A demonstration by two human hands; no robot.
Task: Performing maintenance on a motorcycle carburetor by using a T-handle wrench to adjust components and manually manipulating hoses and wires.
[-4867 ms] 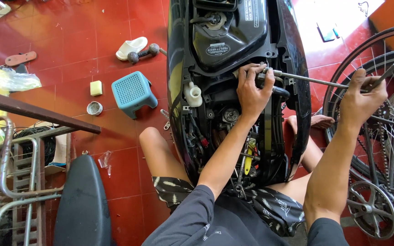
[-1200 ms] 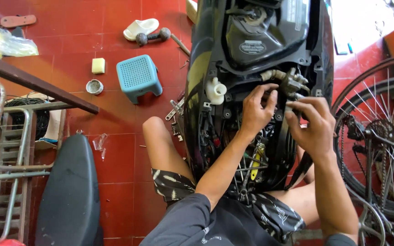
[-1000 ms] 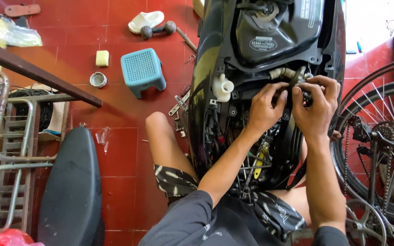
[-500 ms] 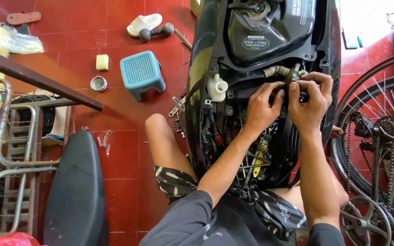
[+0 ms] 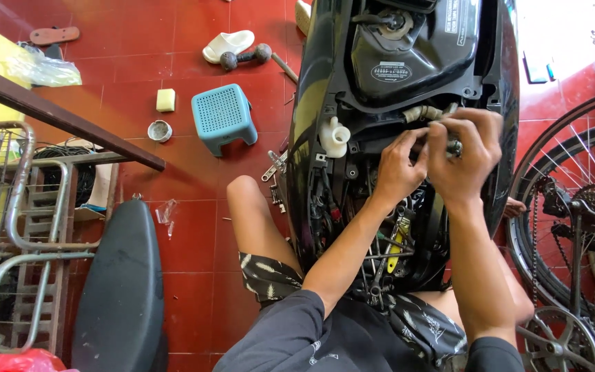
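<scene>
The person sits on the red tile floor (image 5: 194,227) with a stripped black scooter body (image 5: 311,124) between the knees. Both hands meet at a pale corrugated hose (image 5: 421,112) just under the black tank (image 5: 408,62). The left hand (image 5: 397,169) pinches near the hose's end, fingers curled shut; the right hand (image 5: 463,155) closes on a small metal fitting (image 5: 454,146) beside it. The hose looks soft and bendable, best gripped close to its end. Room is tight: frame edges crowd it, and the white reservoir (image 5: 333,136) sits near on the left.
</scene>
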